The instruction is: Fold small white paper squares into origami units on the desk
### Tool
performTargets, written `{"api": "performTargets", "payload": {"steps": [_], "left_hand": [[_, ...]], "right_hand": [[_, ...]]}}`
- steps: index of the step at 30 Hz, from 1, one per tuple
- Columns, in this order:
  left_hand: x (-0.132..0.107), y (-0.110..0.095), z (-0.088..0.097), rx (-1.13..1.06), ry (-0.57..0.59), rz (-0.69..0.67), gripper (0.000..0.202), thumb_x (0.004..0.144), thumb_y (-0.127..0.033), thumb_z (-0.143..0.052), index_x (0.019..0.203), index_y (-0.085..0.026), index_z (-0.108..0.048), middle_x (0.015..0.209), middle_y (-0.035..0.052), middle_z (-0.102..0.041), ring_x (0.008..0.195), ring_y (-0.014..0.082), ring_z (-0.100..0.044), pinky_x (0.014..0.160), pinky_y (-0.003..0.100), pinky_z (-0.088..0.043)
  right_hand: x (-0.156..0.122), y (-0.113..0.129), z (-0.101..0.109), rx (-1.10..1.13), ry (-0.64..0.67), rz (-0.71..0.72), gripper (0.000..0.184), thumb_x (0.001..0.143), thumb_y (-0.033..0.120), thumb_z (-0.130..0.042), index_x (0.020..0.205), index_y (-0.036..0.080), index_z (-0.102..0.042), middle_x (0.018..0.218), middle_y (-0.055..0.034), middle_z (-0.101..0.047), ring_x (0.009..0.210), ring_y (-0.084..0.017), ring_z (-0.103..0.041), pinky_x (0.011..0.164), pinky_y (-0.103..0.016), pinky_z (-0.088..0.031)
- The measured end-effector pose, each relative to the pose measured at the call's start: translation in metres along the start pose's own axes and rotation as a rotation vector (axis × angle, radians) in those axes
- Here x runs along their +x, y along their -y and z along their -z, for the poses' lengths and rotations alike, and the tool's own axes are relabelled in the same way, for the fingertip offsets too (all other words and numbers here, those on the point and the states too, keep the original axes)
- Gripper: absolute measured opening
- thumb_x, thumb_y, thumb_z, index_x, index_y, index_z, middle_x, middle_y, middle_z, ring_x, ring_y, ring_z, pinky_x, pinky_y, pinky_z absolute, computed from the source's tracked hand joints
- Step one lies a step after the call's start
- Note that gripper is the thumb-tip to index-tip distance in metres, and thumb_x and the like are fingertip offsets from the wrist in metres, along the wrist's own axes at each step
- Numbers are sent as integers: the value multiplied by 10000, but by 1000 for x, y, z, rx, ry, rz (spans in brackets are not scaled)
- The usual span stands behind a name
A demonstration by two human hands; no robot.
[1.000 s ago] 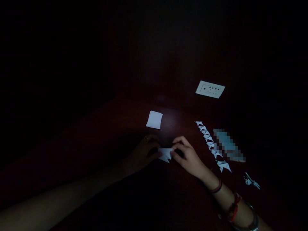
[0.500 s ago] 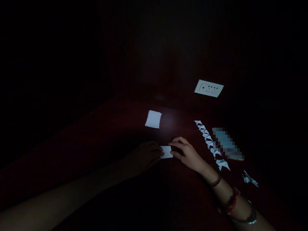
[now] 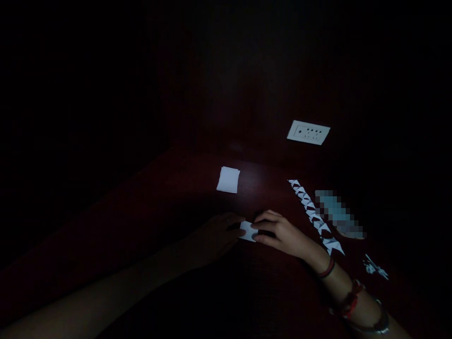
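The scene is very dark. A small folded white paper piece (image 3: 248,230) lies on the dark red table (image 3: 158,207) between my hands. My left hand (image 3: 215,235) rests at its left edge with fingertips on it. My right hand (image 3: 278,233) covers its right part, fingers pressed flat and together on the paper. Bangles and red threads ring my right wrist.
A small stack of white paper squares (image 3: 228,180) lies beyond the hands. To the right runs a chain of folded white paper triangles (image 3: 316,217), beside a blurred phone-like object (image 3: 339,219). A small white paper bit (image 3: 376,268) lies further right. A white wall socket plate (image 3: 308,132) sits behind.
The paper piece showed jagged points a second ago and now looks like a smaller flat rectangle. My right hand has slid further over it, pressing down.
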State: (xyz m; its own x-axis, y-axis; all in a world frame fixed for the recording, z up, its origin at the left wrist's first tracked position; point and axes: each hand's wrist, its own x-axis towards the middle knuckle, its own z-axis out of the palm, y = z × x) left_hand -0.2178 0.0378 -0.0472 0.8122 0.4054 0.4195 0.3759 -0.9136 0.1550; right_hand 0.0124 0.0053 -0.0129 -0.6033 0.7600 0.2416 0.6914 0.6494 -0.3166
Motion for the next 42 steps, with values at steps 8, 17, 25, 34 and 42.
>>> {"api": "performTargets", "payload": {"steps": [8, 17, 25, 34, 42], "left_hand": [[-4, 4, 0, 32, 84, 13, 346, 882, -197, -384, 1222, -260, -397, 1270, -13, -427, 1185, 191, -328, 950, 376, -326], [3, -5, 7, 44, 99, -10, 356, 886, -218, -372, 1242, -240, -379, 1307, 25, -363, 1186, 225, -293, 947, 389, -287], [6, -6, 9, 7, 136, -21, 377, 897, -291, -364, 1272, -274, -329, 1299, -20, -394, 1168, 224, -318, 953, 390, -259], [13, -6, 9, -1, 25, -77, 330, 878, -249, -405, 1208, -229, -420, 1162, 21, -512, 1055, 197, -409, 889, 346, -317], [18, -8, 8, 7, 51, -43, 317, 870, -218, -405, 1184, -235, -443, 1116, 12, -531, 1012, 208, -414, 862, 350, -324]], "right_hand": [[5, 6, -2, 70, -23, 6, 191, 860, 226, -417, 863, 184, -604, 831, -39, -573, 795, -150, -510, 752, -294, -404], [11, 1, -16, 208, -215, -205, 133, 836, 183, -440, 773, 174, -556, 832, -36, -515, 778, -131, -508, 710, -246, -417], [15, -6, -17, 228, -279, -256, 119, 811, 186, -483, 755, 179, -588, 813, -32, -529, 777, -136, -518, 713, -257, -418], [17, -8, -20, 210, -286, -278, 93, 774, 204, -531, 711, 179, -594, 783, -18, -532, 746, -131, -524, 690, -252, -418], [20, -10, -21, 181, -259, -264, 84, 768, 144, -510, 700, 170, -553, 776, -15, -511, 740, -124, -498, 687, -247, -405]]}}
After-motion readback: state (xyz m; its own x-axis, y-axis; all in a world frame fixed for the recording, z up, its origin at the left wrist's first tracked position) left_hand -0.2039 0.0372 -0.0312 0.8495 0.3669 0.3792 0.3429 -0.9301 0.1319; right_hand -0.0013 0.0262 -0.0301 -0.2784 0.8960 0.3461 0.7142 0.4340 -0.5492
